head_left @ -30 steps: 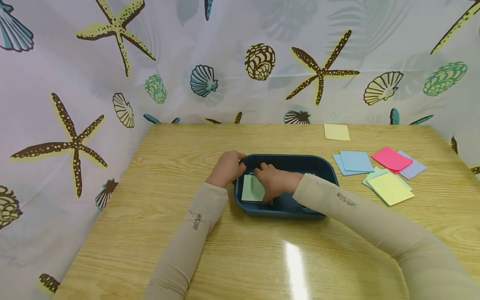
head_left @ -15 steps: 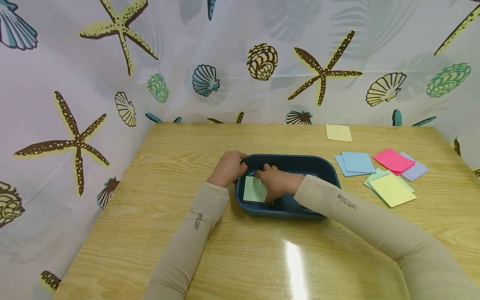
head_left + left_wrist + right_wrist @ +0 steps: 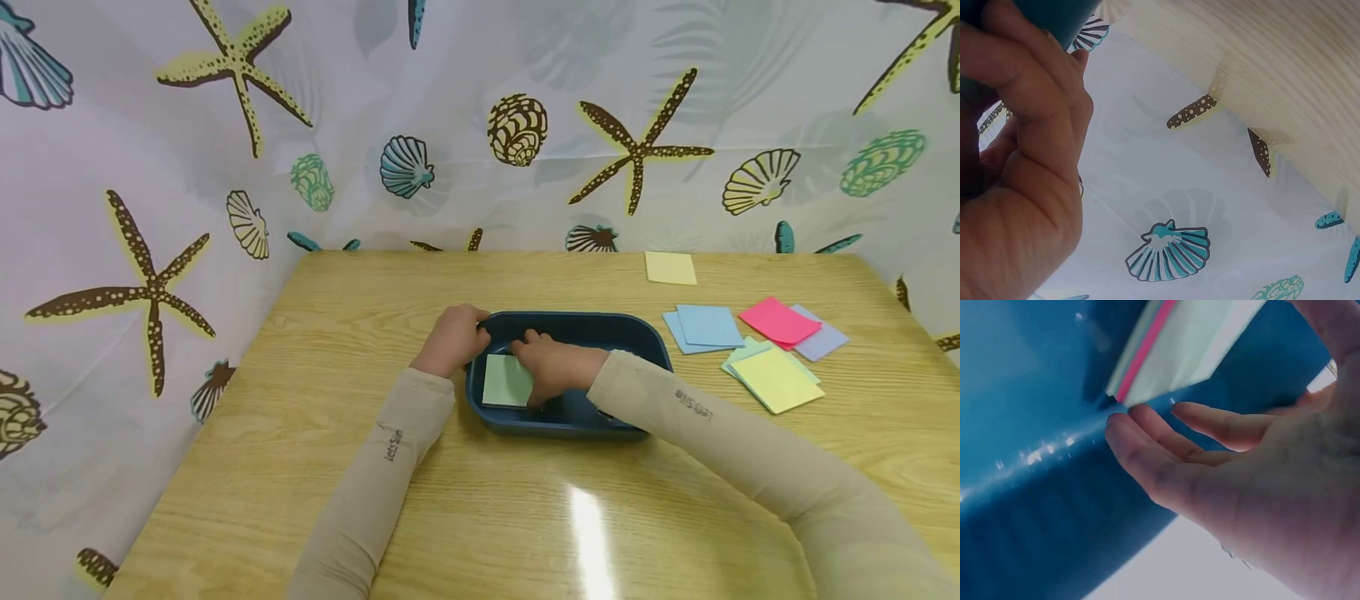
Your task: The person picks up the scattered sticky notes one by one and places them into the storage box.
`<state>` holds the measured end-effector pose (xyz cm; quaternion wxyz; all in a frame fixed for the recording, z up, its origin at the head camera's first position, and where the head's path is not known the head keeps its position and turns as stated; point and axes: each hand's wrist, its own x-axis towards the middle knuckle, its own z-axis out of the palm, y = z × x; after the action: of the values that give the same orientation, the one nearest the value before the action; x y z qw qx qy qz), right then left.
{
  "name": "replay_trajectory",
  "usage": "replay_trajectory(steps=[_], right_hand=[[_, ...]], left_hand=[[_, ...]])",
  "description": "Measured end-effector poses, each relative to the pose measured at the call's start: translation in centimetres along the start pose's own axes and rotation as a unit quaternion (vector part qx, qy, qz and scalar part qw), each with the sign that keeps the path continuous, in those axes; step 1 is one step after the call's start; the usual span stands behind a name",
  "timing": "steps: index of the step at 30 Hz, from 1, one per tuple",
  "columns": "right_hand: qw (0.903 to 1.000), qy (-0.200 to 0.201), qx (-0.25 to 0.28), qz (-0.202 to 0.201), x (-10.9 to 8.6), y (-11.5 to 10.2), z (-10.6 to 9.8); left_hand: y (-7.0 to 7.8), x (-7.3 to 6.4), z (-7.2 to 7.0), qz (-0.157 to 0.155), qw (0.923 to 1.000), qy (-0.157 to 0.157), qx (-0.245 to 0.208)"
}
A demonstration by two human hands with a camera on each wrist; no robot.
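A dark blue plastic bin (image 3: 566,429) stands on the wooden table. My left hand (image 3: 452,340) grips its left rim near the back corner; its curled fingers also show in the left wrist view. Inside the bin, at its left end, lies a stack of square sticky notes (image 3: 506,382) with a pale green one on top. My right hand (image 3: 558,367) reaches in from the right and holds the stack's right side between thumb and fingers. Close up in the right wrist view, a pink layer shows in the sticky-note stack (image 3: 1172,356), with the fingertips (image 3: 1124,425) at its corner.
To the right of the bin lie loose sticky notes: blue (image 3: 708,327), pink (image 3: 780,322), lavender (image 3: 821,337) and yellow over green (image 3: 776,377). A single pale yellow note (image 3: 671,268) is near the back edge. A shell-patterned curtain (image 3: 465,67) hangs behind the table (image 3: 352,350).
The pink edge that showed under the green note beside my right thumb is now out of sight in the head view. Both hands stay in nearly the same places; the head view shifts slightly.
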<state>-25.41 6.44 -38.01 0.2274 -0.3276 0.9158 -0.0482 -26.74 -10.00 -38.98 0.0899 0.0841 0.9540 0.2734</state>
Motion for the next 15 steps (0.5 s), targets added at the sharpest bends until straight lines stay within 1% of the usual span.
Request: replay_trajectory(steps=[1, 3, 5, 7, 9, 11, 13, 15], right_hand=[[1.0, 0.004, 0.005, -0.005, -0.3, 0.1, -0.2], [0.9991, 0.017, 0.033, -0.02, -1.0, 0.4, -0.8], [0.9954, 0.039, 0.078, -0.041, -2.2, 0.9, -1.8], [0.9868, 0.073, 0.131, -0.062, -3.5, 1.9, -3.0], [0.9749, 0.119, 0.175, -0.069, -5.0, 3.2, -4.2], [0.9622, 0.176, 0.2, -0.053, -6.5, 4.8, -5.2], [0.9491, 0.229, 0.216, -0.011, -7.9, 6.6, -5.8], [0.9379, 0.266, 0.22, 0.039, -9.0, 8.4, -6.2]], left_hand=[[0.0, 0.0, 0.0, -0.001, 1.0, -0.002, -0.002], [-0.1, 0.1, 0.1, 0.0, 1.0, 0.0, 0.001], [-0.1, 0.1, 0.1, 0.002, 1.0, 0.003, 0.005], [-0.1, 0.1, 0.2, 0.005, 0.9999, 0.008, 0.009], [-0.1, 0.1, 0.2, 0.009, 0.9998, 0.014, 0.012], [-0.1, 0.0, 0.2, 0.013, 0.9997, 0.016, 0.011], [-0.1, -0.1, 0.2, 0.013, 0.9998, 0.016, 0.004], [0.0, -0.1, 0.3, 0.013, 0.9998, 0.015, -0.002]])
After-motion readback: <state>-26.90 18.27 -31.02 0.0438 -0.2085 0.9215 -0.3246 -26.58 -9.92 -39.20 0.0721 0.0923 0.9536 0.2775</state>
